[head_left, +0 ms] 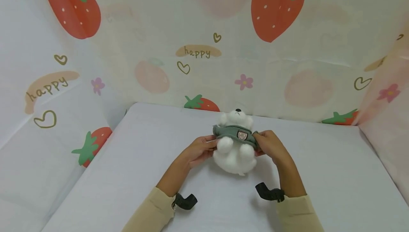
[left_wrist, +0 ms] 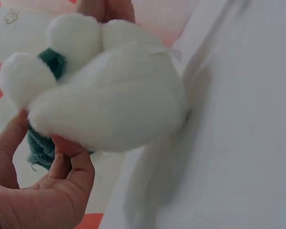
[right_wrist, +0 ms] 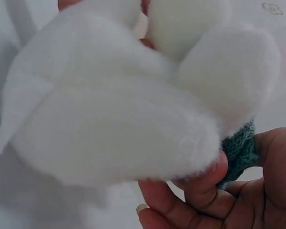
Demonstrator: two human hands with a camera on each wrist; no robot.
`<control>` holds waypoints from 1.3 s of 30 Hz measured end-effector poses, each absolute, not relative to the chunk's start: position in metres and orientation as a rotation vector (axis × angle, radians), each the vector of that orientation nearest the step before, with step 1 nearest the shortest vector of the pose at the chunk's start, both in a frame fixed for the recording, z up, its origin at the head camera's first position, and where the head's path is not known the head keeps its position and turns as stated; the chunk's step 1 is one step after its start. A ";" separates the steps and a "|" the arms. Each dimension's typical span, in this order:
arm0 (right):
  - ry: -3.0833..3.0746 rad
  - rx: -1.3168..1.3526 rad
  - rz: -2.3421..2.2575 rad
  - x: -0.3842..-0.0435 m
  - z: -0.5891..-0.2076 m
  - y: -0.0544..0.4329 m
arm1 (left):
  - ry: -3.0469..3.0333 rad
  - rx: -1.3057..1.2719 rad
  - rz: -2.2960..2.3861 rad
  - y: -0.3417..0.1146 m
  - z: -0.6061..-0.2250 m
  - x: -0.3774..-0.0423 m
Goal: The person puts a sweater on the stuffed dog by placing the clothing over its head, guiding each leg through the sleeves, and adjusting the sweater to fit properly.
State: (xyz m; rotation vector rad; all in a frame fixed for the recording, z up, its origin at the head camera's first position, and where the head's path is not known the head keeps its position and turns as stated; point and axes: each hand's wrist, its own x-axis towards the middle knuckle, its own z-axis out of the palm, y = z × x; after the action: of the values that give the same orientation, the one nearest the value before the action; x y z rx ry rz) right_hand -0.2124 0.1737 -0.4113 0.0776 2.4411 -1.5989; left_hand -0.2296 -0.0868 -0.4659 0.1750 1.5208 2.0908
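Observation:
A white plush bear (head_left: 234, 161) in a green knitted sweater (head_left: 228, 131) tilts back over the white table, its black nose pointing up. A shield-shaped badge (head_left: 242, 135) sits on the sweater's front. My left hand (head_left: 202, 150) grips the bear's left-hand side in the head view. On the opposite side, my right hand (head_left: 271, 144) pinches the sweater's edge. In the left wrist view, the left thumb and fingers (left_wrist: 71, 176) close round the green knit below the white body. The right wrist view shows the right fingers (right_wrist: 205, 198) curled under the bear beside its sweater. A white tag (right_wrist: 24, 102) hangs from the bear's bottom.
The white-covered table (head_left: 153, 129) spreads out around the bear. Behind it hangs a strawberry-printed curtain (head_left: 143, 29), which also runs along both sides. Black wrist cameras (head_left: 186, 202) stick out from both wrists near the beige sleeves (head_left: 151, 210).

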 end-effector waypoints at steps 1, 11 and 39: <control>2.432 0.075 -1.585 -0.213 -0.413 0.174 | 1.566 0.161 2.082 -0.085 -0.467 -0.229; 2.495 0.044 -1.394 -0.217 -0.428 0.176 | 2.125 0.149 1.870 -0.074 -0.476 -0.228; 2.777 -0.513 -1.371 -0.211 -0.418 0.153 | 2.637 0.468 1.773 -0.065 -0.466 -0.215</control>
State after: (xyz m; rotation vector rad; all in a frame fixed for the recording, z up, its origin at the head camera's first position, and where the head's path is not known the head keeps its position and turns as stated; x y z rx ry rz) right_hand -0.2114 0.1531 -0.4176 -0.5130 2.7773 -1.3712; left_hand -0.2149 -0.0650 -0.4664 0.4676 2.6369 1.7728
